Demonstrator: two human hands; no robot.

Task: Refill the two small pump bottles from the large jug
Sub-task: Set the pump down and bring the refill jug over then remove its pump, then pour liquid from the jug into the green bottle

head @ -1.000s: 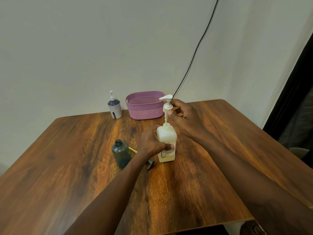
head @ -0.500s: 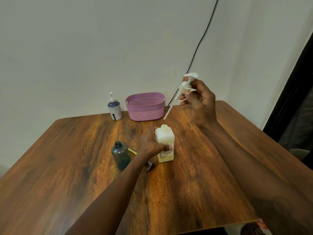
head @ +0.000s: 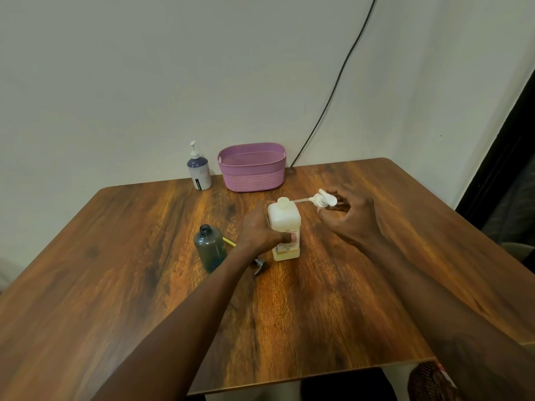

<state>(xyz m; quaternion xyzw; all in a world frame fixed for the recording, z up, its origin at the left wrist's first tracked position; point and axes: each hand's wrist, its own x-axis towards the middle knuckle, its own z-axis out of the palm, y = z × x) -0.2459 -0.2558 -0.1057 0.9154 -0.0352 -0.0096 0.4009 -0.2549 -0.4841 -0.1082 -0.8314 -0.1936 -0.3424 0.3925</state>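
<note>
Wooden table [head: 333, 299] against a pale wall [head: 173, 68], black cable [head: 333, 91] running down to the far edge. Purple basket [head: 252, 169] and capped pump bottle [head: 199, 172] at the back. Left hand [head: 260, 230] clamped round the uncapped jug [head: 285, 227] mid-table. Right hand [head: 350, 218] pinching the white pump [head: 322, 199], held sideways just beside the jug's neck. Open dark bottle [head: 210, 250] standing left of the jug, its pump [head: 259, 265] lying behind the left wrist.

Both my forearms are bare right down to the wrists, with no sleeve, watch, bracelet or ring showing on either. My left hand [head: 260, 230] and right hand [head: 351, 218] are uncovered, without gloves. At the lower right edge of the frame a bit of dark reddish patterned cloth [head: 428, 382] shows below my right arm.
</note>
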